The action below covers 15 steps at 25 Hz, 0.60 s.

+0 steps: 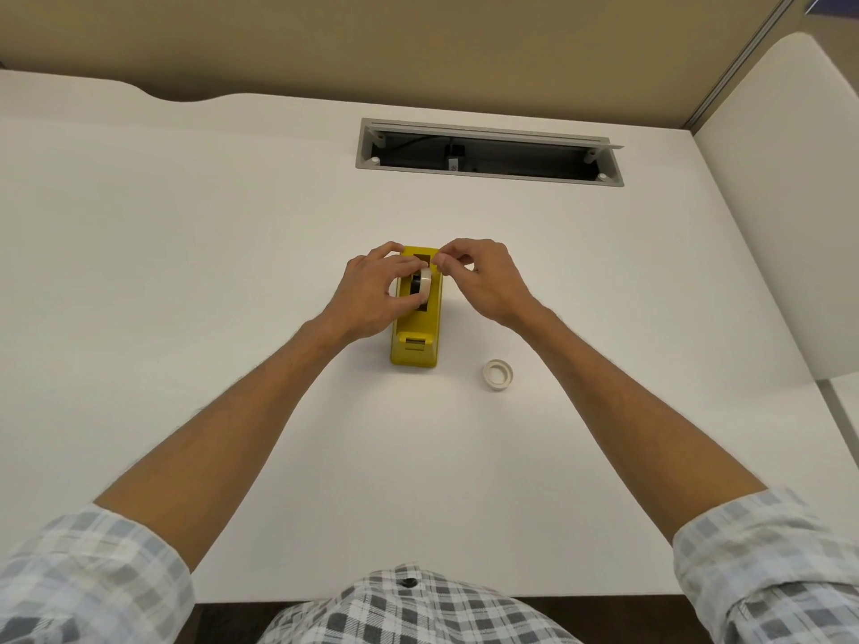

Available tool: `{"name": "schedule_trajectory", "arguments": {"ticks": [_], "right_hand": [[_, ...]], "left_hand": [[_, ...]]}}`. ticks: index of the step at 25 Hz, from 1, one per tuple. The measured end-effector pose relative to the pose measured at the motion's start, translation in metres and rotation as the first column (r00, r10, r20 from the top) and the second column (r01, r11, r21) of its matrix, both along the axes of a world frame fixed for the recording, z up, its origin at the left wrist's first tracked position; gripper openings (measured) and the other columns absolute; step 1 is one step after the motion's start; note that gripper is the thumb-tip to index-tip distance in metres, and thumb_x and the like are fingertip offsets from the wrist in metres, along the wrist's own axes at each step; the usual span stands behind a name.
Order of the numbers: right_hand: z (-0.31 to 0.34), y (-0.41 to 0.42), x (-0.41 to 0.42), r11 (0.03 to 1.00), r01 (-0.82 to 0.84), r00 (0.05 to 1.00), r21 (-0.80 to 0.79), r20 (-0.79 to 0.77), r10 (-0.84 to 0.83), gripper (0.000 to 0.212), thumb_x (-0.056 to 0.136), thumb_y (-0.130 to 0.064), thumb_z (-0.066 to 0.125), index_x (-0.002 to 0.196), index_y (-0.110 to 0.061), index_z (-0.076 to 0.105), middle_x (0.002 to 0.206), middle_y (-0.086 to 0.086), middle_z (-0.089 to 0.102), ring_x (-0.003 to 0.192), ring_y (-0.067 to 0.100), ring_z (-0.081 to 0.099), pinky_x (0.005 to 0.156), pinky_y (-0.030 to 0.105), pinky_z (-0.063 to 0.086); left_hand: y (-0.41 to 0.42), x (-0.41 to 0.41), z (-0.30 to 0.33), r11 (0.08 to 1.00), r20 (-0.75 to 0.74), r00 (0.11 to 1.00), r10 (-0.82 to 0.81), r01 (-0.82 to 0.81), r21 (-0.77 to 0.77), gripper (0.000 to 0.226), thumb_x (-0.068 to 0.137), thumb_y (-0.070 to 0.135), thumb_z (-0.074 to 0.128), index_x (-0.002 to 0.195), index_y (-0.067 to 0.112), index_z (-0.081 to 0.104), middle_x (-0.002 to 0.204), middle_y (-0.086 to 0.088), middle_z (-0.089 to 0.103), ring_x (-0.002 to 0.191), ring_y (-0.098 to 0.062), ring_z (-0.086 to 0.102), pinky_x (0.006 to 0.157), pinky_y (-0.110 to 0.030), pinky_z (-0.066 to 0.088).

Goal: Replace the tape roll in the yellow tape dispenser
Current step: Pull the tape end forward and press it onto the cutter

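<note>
The yellow tape dispenser (416,337) stands in the middle of the white desk (186,271), its cutter end toward me. A whitish tape roll (424,282) on a black hub sits in the dispenser's slot. My left hand (372,290) grips this roll from the left side. My right hand (479,276) hovers at the dispenser's far right corner, thumb and forefinger pinched together by the roll's far edge; whether they hold a tape end I cannot tell. A second, thinner white tape roll (497,375) lies flat on the desk to the dispenser's right.
A grey cable tray opening (488,153) is set into the desk behind the dispenser. A beige partition (418,44) rises at the back and a white panel (790,178) stands at the right.
</note>
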State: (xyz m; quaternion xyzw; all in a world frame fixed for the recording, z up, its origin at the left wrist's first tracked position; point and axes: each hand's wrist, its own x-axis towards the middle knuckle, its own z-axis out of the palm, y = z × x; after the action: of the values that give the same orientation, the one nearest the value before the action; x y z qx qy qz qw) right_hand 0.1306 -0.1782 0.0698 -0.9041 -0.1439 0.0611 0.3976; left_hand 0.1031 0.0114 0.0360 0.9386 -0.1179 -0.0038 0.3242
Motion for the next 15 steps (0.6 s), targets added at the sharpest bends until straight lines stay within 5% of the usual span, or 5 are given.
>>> {"name": "schedule_trajectory", "arguments": {"ticks": [5,10,15], "right_hand": [[0.005,0.003,-0.008,0.993,-0.047,0.997,-0.111,0.061,0.054,0.029,0.089,-0.044,0.064,0.106,-0.022,0.071,0.102,-0.007,0.070,0.090,0.009,0.066,0.075,0.029,0.051],[0.006,0.009,-0.008,0.983,0.012,0.995,-0.183,0.102,0.007,0.023,0.091,-0.038,0.063,0.102,-0.023,0.075,0.098,-0.005,0.073,0.088,0.012,0.066,0.075,0.033,0.054],[0.008,0.011,-0.004,0.992,0.001,0.999,-0.128,-0.040,-0.006,0.017,0.088,-0.035,0.067,0.096,-0.021,0.073,0.093,-0.007,0.071,0.089,0.012,0.066,0.077,0.035,0.056]], "left_hand": [[0.000,-0.002,0.003,1.000,-0.003,1.000,-0.012,0.012,-0.020,0.050,0.085,0.048,0.054,0.129,0.028,0.060,0.135,0.010,0.060,0.139,-0.014,0.034,0.110,-0.050,0.028],[-0.002,-0.004,0.006,1.000,-0.005,1.000,-0.004,0.004,0.005,0.055,0.084,0.054,0.048,0.131,0.027,0.059,0.135,0.010,0.060,0.139,-0.013,0.034,0.110,-0.047,0.027],[-0.002,-0.004,0.005,1.000,0.011,1.000,0.006,-0.006,0.017,0.048,0.088,0.050,0.055,0.130,0.027,0.060,0.135,0.008,0.060,0.138,-0.015,0.036,0.109,-0.049,0.029]]}}
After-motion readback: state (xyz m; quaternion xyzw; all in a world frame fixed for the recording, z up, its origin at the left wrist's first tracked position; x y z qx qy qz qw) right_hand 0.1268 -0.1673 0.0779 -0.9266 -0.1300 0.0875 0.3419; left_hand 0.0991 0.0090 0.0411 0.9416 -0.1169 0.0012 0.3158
